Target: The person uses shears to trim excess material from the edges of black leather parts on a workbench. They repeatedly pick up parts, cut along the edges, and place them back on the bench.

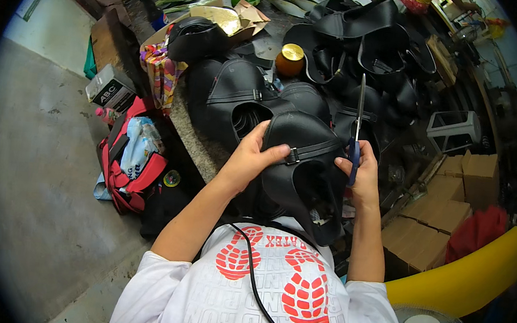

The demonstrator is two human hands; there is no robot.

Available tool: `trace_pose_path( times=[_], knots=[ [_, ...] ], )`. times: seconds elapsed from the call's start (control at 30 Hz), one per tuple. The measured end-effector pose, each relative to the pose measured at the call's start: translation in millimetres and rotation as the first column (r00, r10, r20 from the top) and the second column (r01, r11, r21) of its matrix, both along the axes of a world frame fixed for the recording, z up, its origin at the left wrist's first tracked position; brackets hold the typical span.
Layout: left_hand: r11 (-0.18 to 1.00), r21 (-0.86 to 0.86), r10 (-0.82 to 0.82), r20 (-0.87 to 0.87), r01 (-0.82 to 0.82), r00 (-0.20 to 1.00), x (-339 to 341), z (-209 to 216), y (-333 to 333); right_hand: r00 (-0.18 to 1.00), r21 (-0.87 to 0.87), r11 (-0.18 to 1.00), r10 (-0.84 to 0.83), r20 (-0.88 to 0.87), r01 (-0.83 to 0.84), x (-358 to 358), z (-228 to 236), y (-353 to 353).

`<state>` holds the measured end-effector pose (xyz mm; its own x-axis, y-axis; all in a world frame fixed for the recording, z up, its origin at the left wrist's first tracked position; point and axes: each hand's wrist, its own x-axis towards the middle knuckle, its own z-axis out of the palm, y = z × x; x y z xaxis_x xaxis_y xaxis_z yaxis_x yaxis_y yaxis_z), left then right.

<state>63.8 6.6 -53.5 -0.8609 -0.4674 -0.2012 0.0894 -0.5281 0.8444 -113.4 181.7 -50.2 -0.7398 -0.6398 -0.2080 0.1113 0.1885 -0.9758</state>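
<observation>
Head view: black cap (306, 160) held between both hands at chest height, just in front of the person and over the near edge of the worktop (201, 146). Left hand (251, 158) grips the cap's left side, thumb laid across the strap (309, 152) toward the buckle (293, 156), fingers curled behind the crown. Right hand (360, 170) closes on the cap's right edge and also carries the scissors (358, 124): blue handles in the fist, blades closed as far as can be seen, pointing straight up and away from the body.

Key relation: strap runs roughly left to right across the cap, rising slightly to the right, its right end just beside the right hand. Scissors' long axis stands nearly square to the strap, blades above it and not touching it. Right hand is the nearer one to that strap end; left hand is nearer the buckle.

Forearms come in from the lower edge, both bent inward, wrists near level. More black caps (245, 101) lie piled on the worktop behind.
</observation>
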Motion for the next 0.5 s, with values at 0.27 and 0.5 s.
trace_pose_path(
  times=[0.27, 0.5],
  knots=[
    [0.94, -0.172, -0.27, 0.151, 0.294, 0.951, -54, -8, 38, 0.983, 0.048, 0.982, -0.184, -0.014, 0.184, -34, 4, 68],
    [0.966, 0.014, -0.26, 0.04, 0.26, 0.965, -83, 3, 43, 0.992, -0.086, 0.992, -0.089, 0.087, 0.096, -31, 3, 86]
  ],
)
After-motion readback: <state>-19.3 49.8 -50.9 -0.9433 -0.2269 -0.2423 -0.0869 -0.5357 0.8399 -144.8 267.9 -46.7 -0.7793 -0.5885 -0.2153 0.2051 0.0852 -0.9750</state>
